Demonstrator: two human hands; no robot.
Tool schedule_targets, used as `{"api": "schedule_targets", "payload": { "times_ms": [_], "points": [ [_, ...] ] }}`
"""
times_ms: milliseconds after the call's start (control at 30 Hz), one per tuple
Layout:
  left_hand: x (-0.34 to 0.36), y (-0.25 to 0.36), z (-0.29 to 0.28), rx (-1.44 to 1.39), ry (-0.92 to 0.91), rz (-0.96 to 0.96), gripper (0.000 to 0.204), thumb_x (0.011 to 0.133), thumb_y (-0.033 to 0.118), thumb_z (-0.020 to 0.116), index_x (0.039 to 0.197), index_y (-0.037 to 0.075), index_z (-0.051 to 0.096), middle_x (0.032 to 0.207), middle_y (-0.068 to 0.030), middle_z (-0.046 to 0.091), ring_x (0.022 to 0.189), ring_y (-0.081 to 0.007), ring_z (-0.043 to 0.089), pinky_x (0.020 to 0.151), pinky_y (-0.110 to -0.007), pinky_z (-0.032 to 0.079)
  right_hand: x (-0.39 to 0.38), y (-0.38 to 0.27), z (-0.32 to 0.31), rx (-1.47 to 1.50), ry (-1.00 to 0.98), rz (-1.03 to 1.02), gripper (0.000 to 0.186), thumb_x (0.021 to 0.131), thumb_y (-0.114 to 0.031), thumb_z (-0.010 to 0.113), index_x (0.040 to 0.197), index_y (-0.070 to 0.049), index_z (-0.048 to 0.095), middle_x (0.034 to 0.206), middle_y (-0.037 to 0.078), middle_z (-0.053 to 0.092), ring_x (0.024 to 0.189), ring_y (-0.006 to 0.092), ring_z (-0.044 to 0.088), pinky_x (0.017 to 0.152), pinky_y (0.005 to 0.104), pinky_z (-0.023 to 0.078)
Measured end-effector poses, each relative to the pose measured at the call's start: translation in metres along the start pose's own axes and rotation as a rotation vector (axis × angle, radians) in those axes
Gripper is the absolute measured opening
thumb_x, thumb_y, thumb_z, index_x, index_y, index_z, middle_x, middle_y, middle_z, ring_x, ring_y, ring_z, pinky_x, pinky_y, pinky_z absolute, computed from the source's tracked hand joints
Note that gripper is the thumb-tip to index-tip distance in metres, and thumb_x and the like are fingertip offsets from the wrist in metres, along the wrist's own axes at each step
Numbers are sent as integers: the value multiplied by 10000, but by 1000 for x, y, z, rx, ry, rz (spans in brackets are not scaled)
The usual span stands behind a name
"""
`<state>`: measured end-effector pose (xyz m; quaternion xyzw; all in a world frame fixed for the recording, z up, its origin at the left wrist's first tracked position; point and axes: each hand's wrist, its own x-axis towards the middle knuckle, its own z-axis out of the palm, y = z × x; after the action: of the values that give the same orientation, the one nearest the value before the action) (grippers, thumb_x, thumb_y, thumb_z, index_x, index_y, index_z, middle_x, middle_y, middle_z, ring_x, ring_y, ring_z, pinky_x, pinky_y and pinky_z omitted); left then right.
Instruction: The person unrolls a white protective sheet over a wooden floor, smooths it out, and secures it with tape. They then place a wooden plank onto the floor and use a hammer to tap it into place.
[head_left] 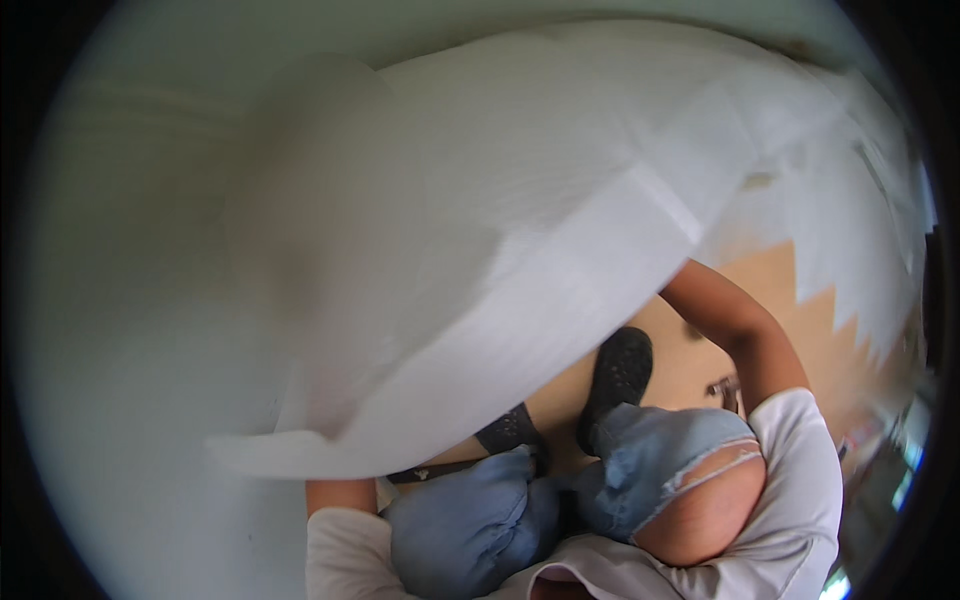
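Note:
A large white sheet (520, 200) is spread in front of me and fills most of the view; it looks blurred. My right forearm (740, 330) reaches up to its lower right edge, where the hand is hidden behind the cloth. My left forearm (340, 495) goes under the sheet's lower left corner, and that hand is hidden too. Below the sheet I see my legs in torn blue jeans (660, 450) and a black shoe (618, 372).
A light wooden floor (770, 275) shows to the right under the sheet. A pale wall (120, 300) covers the left side. Small coloured objects sit blurred at the far right rim (890, 440).

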<state>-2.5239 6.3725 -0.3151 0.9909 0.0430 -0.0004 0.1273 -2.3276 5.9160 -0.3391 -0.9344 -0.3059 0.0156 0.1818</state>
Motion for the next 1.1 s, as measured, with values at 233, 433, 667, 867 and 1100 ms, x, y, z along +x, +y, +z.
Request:
{"api": "schedule_targets", "payload": {
  "times_ms": [233,433,667,867,1100],
  "points": [
    [33,7,3,-13,57,-1,450,986,317,634,1357,63,644,1410,-177,613,1310,-334,559,1122,-449,414,56,-2,-17,196,20,89,357,1003,-241,622,1307,-55,641,1302,154,662,1230,327,593,1066,426,452],
    [58,-2,-9,-71,39,-60,491,988,373,640,1374,70,633,1444,-177,591,1338,-334,539,1134,-462,403,248,-76,-120,521,226,-4,388,1018,-285,626,1339,-67,633,1323,134,657,1243,299,592,1081,411,444],
    [68,-22,22,-26,35,-88,632,1004,554,550,1476,134,559,1644,-122,366,1481,-328,368,1202,-502,286,313,-207,-233,944,629,-325,474,1054,-253,595,1472,-37,534,1431,120,594,1317,195,554,1141,353,424],
    [68,-12,20,-70,83,-110,625,1023,581,494,1469,150,568,1648,-125,355,1487,-318,350,1205,-493,278,255,-226,-130,557,-49,-294,351,1007,-170,610,1352,-107,619,1291,88,684,1146,208,657,929,320,525],
    [57,-9,39,66,148,-159,524,1063,443,487,1535,215,492,1658,-99,334,1494,-298,334,1208,-498,272,372,-289,-141,15,-38,-194,546,1004,-381,634,1436,-59,549,1431,215,578,1305,388,558,1088,428,456]
  ]
}}
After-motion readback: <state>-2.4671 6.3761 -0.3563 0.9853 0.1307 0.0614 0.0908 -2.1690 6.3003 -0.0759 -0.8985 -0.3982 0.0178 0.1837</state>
